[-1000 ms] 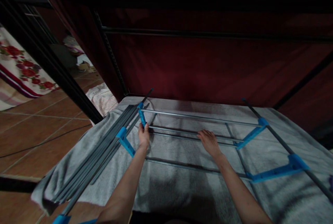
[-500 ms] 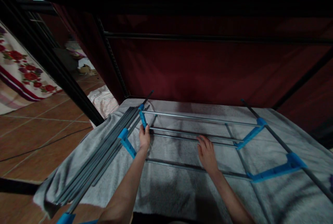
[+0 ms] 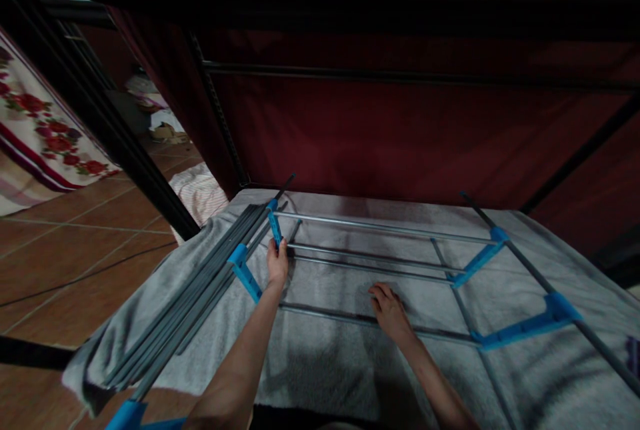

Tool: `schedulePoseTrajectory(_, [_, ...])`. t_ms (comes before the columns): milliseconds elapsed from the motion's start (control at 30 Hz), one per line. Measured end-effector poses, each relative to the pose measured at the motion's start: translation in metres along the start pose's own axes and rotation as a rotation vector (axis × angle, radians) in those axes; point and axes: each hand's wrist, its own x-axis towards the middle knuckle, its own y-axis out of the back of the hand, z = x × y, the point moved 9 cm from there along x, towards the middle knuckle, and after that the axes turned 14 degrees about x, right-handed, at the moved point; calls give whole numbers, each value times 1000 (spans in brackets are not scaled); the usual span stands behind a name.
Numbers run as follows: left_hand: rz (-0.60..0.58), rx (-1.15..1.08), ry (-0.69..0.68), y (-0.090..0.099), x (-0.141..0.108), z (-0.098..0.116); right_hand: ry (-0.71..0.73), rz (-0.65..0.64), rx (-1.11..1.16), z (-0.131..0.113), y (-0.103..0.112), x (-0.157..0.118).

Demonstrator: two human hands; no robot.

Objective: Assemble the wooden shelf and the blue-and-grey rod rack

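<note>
A frame of grey metal tubes joined by blue plastic brackets lies on a grey blanket [image 3: 330, 357]. My left hand [image 3: 277, 263] is closed around the lower end of the far left blue bracket [image 3: 274, 225], where the middle tubes [image 3: 370, 258] meet it. Above the blanket, between the middle tubes and the near tube [image 3: 330, 314], my right hand [image 3: 390, 310] holds nothing, its fingers loosely bent and apart. On the right, two more blue brackets [image 3: 530, 328] join the cross tubes to a long side tube [image 3: 535, 270].
Several loose grey tubes [image 3: 200, 290] lie bundled along the blanket's left side. Another blue connector [image 3: 127, 415] shows at the lower left. Black metal posts [image 3: 125, 130] and a dark red cloth [image 3: 375, 137] surround the surface. A cable [image 3: 85, 277] crosses the tiled floor.
My right hand has come off the middle tubes and moved back toward me. My left hand keeps its grip on the bracket. The frame's right side has shifted slightly left in view.
</note>
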Motion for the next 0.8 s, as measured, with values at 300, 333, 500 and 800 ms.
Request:
schedulePoseTrajectory(300, [18,13,4,2,-2,0,191,-172,-58,-58,-15,-31])
schedulePoseTrajectory(333, [18,15,6,2,-2,0,201,-173,-84,-62,-17,-34])
schedulePoseTrajectory(500, [12,12,-9,0,-1,-1,213,-148,-144,-67,-22,-39])
schedulePoseTrajectory(800, [25,16,-18,0,-2,-2,126,-227,-169,-62,-24,-36])
